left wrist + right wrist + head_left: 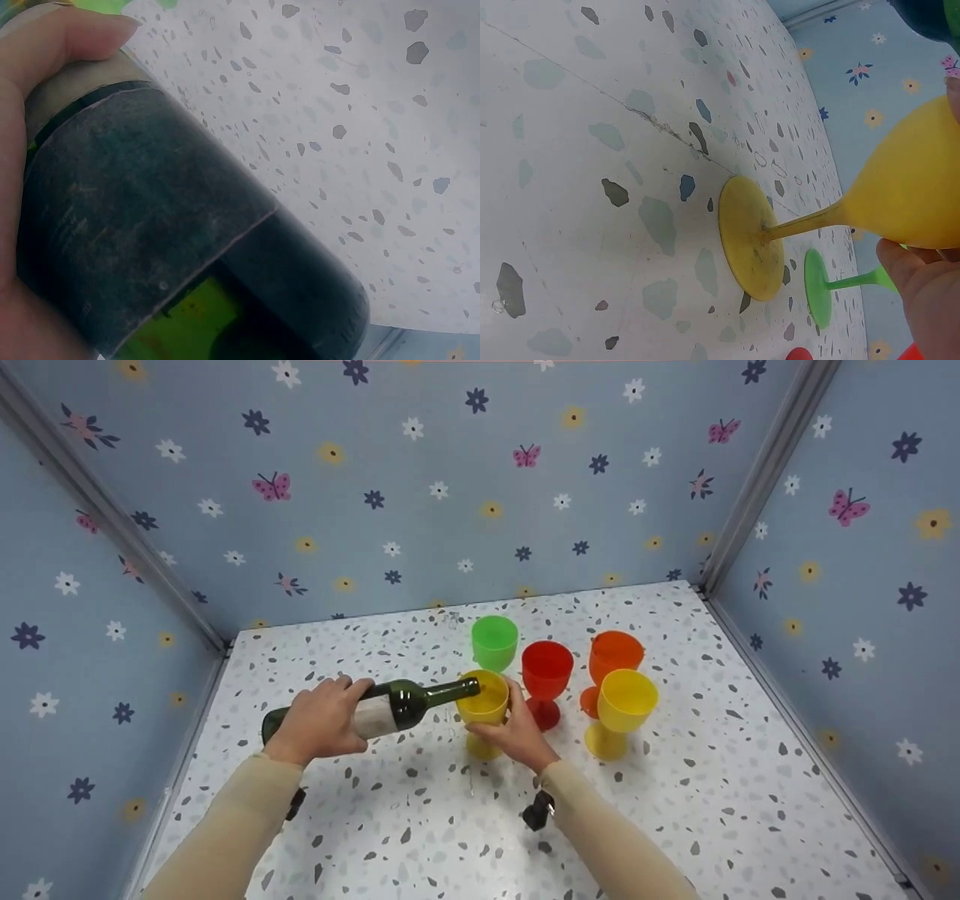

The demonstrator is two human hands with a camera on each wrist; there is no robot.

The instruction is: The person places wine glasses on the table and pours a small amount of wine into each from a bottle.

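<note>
A dark green wine bottle [409, 705] with a pale label lies nearly level in my left hand [319, 720], which grips its body. Its mouth points right and sits at the rim of a yellow goblet [484, 711]. My right hand [521, 733] holds that goblet's bowl from the right side, thumb in front. In the right wrist view the held goblet [900, 180] shows its foot at the table. Seen from the left wrist, the bottle [150, 172] fills the near side, with a thumb over its label. Whether liquid flows cannot be made out.
A green goblet [494, 641] stands just behind the held one. To the right are a red goblet [547, 667], an orange goblet [613, 656] and a second yellow goblet [627, 705]. Patterned walls [450, 457] enclose the speckled white table [420, 825] at back and sides.
</note>
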